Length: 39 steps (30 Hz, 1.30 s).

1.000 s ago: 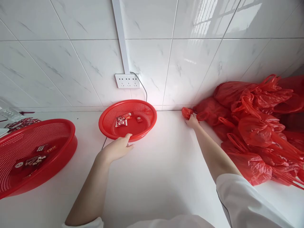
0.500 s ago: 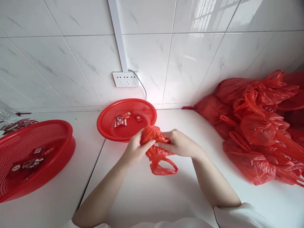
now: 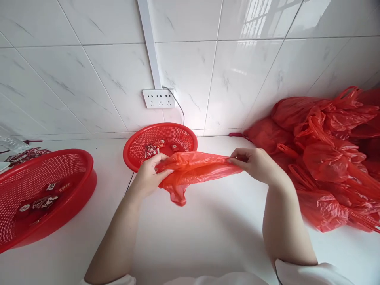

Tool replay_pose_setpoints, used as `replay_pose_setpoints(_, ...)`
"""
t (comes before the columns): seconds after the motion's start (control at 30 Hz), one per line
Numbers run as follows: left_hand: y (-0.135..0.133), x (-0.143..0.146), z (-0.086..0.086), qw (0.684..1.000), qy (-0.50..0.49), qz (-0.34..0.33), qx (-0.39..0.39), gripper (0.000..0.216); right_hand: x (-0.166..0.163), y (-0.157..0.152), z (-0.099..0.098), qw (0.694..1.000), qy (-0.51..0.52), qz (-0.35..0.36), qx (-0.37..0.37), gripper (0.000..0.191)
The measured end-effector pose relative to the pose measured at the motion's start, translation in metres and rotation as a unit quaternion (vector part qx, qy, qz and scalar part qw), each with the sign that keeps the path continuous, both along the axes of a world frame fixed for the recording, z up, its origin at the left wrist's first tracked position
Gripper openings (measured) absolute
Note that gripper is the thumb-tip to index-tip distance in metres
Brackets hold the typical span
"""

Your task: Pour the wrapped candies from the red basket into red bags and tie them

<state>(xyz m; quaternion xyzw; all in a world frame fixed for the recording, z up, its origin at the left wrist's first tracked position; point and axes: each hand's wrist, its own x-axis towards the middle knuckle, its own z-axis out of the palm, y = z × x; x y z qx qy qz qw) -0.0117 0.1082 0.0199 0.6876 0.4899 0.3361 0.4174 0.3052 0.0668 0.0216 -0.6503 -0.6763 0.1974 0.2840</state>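
A thin red plastic bag (image 3: 202, 168) is stretched sideways between my hands, above the white table. My left hand (image 3: 150, 176) pinches its left end between thumb and fingers. At the opposite end, the thumb and fingertips of my right hand (image 3: 252, 162) grip the bag's edge. A loose handle of the bag dangles near my left hand. Just behind the bag stands a round red plastic basket (image 3: 130, 156), its front rim partly covered by the bag. Inside it lie a few small printed packets (image 3: 152, 151).
On the left, a larger red basket (image 3: 86, 162) holds several dark red packets (image 3: 44, 202). More packets (image 3: 26, 155) lie behind it. Filled red bags (image 3: 323, 154) are heaped at the right. A socket strip (image 3: 158, 99) with a cable is on the tiled wall.
My hands have moved apart, the right one to the right and the left one leftward. The bunched bag is now spread out between them.
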Motion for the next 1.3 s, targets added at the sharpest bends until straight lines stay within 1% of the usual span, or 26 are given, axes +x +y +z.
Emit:
replay_pose_setpoints(0.03,0.000,-0.003,0.001,1.000,0.021,0.004,-0.011,0.027,0.004,0.001,-0.001,0.998,-0.029,-0.047,0.012,0.010)
replay_pose_setpoints(0.07,0.000,-0.005,0.003,0.999,0.032,0.006,-0.022,0.027,0.007,0.001,-0.002,0.993,-0.058,-0.095,0.028,0.008)
replay_pose_setpoints(0.17,0.000,-0.011,0.007,0.998,0.045,-0.013,-0.053,0.028,0.014,0.000,-0.004,0.965,-0.131,-0.213,0.072,0.017)
replay_pose_setpoints(0.23,0.000,-0.014,0.009,0.994,0.072,-0.040,-0.076,0.034,0.017,-0.003,-0.002,0.951,-0.158,-0.250,0.092,0.020)
replay_pose_setpoints(0.27,0.001,-0.016,0.010,0.990,0.100,-0.053,-0.085,0.037,0.018,-0.005,0.000,0.951,-0.156,-0.246,0.099,0.021)
replay_pose_setpoints(0.33,-0.001,-0.018,0.012,0.980,0.162,-0.078,-0.081,0.036,0.017,-0.009,0.004,0.968,-0.118,-0.198,0.103,0.025)
replay_pose_setpoints(0.37,-0.004,-0.017,0.014,0.977,0.186,-0.084,-0.058,0.036,0.015,-0.011,0.006,0.978,-0.092,-0.162,0.096,0.028)
replay_pose_setpoints(0.4,-0.008,-0.015,0.016,0.976,0.200,-0.082,-0.020,0.037,0.011,-0.013,0.008,0.986,-0.069,-0.126,0.082,0.031)
replay_pose_setpoints(0.47,-0.022,-0.006,0.021,0.976,0.189,-0.064,0.092,0.042,-0.002,-0.015,0.009,0.996,-0.045,-0.072,0.041,0.032)
replay_pose_setpoints(0.5,-0.032,0.001,0.022,0.973,0.169,-0.059,0.148,0.040,-0.012,-0.015,0.008,0.997,-0.045,-0.053,0.020,0.031)
replay_pose_setpoints(0.53,-0.042,0.010,0.023,0.969,0.137,-0.071,0.192,0.032,-0.022,-0.016,0.007,0.998,-0.048,-0.036,-0.001,0.031)
replay_pose_setpoints(0.57,-0.053,0.020,0.022,0.967,0.106,-0.114,0.201,0.022,-0.033,-0.016,0.006,0.999,-0.049,-0.016,-0.017,0.033)
replay_pose_setpoints(0.6,-0.063,0.030,0.020,0.964,0.099,-0.169,0.180,0.016,-0.043,-0.016,0.004,0.998,-0.046,0.013,-0.031,0.034)
replay_pose_setpoints(0.63,-0.071,0.039,0.016,0.956,0.114,-0.218,0.157,0.016,-0.053,-0.016,0.002,0.997,-0.039,0.050,-0.044,0.035)
replay_pose_setpoints(0.67,-0.078,0.047,0.010,0.945,0.147,-0.250,0.153,0.019,-0.060,-0.017,0.000,0.994,-0.028,0.092,-0.058,0.035)
replay_pose_setpoints(0.7,-0.082,0.054,0.003,0.935,0.182,-0.257,0.164,0.021,-0.065,-0.018,-0.001,0.989,-0.016,0.132,-0.071,0.033)
replay_pose_setpoints(0.77,-0.082,0.063,-0.011,0.923,0.250,-0.224,0.189,0.023,-0.069,-0.021,-0.004,0.979,-0.007,0.182,-0.094,0.024)
replay_pose_setpoints(0.83,-0.075,0.066,-0.024,0.906,0.322,-0.167,0.218,0.023,-0.066,-0.024,-0.005,0.975,-0.021,0.192,-0.107,0.016)
replay_pose_setpoints(0.9,-0.065,0.067,-0.033,0.890,0.370,-0.118,0.237,0.024,-0.062,-0.026,-0.004,0.974,-0.036,0.196,-0.110,0.016)
replay_pose_setpoints(0.97,-0.057,0.067,-0.041,0.880,0.392,-0.106,0.246,0.026,-0.058,-0.027,0.000,0.972,-0.031,0.206,-0.106,0.017)
replay_pose_setpoints(1.03,-0.050,0.067,-0.050,0.871,0.414,-0.127,0.234,0.028,-0.053,-0.028,0.006,0.972,-0.005,0.213,-0.096,0.018)
replay_pose_setpoints(1.1,-0.043,0.065,-0.058,0.861,0.449,-0.153,0.182,0.029,-0.042,-0.028,0.011,0.977,0.025,0.197,-0.080,0.023)
replay_pose_setpoints(1.13,-0.039,0.063,-0.062,0.856,0.466,-0.163,0.151,0.028,-0.034,-0.027,0.012,0.982,0.030,0.172,-0.070,0.026)
replay_pose_setpoints(1.17,-0.036,0.061,-0.065,0.852,0.479,-0.170,0.127,0.027,-0.025,-0.027,0.012,0.989,0.022,0.132,-0.059,0.028)
replay_pose_setpoints(1.23,-0.030,0.056,-0.068,0.850,0.482,-0.181,0.111,0.026,-0.002,-0.024,0.009,0.999,-0.027,0.010,-0.031,0.034)
replay_pose_setpoints(1.3,-0.027,0.051,-0.069,0.859,0.462,-0.189,0.115,0.031,0.019,-0.021,0.005,0.989,-0.088,-0.116,-0.004,0.040)
